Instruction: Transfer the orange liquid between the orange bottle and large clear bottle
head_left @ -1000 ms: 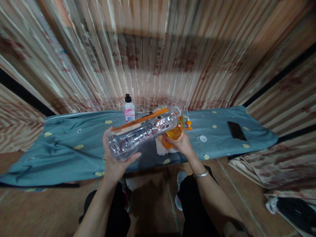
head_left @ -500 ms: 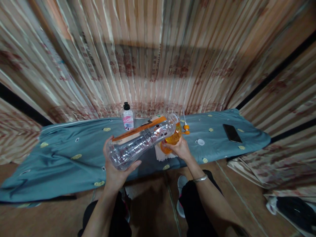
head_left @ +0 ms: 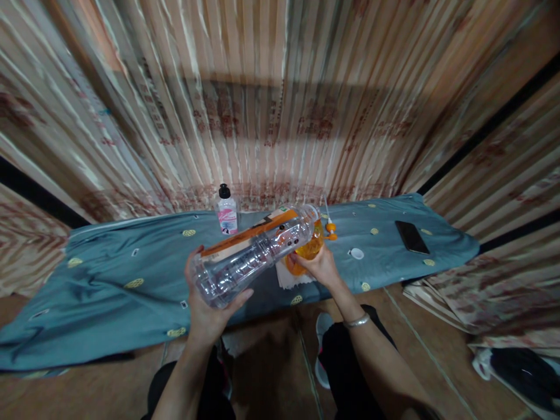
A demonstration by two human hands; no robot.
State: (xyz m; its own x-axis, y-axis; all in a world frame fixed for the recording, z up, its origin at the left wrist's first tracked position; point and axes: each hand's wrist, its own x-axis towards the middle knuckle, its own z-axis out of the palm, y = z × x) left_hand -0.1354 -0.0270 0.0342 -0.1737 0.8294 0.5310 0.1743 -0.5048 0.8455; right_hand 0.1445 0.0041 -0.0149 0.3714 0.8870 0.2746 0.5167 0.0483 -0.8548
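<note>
A clear plastic bottle [head_left: 245, 265] with an orange and cream label is tilted, its mouth up and to the right. My left hand [head_left: 213, 312] is wrapped around its base end. My right hand [head_left: 321, 265] grips an orange bottle [head_left: 310, 248] that stands on a white cloth or paper [head_left: 291, 280]. The clear bottle's mouth lies over the orange bottle's top and hides its opening. An orange pump head [head_left: 331, 228] with a thin pale tube lies just beyond my right hand.
Behind stands a small bottle [head_left: 227, 217] with a black cap and pink label. A dark phone [head_left: 412, 237] and a small white round cap-like piece [head_left: 357, 254] lie on the teal patterned cloth [head_left: 161, 268]. Striped curtains [head_left: 262, 116] rise behind and at both sides.
Both hands hold the same bottles in nearly the same pose. The view has shifted very slightly; the clear bottle's tilt is almost unaltered.
</note>
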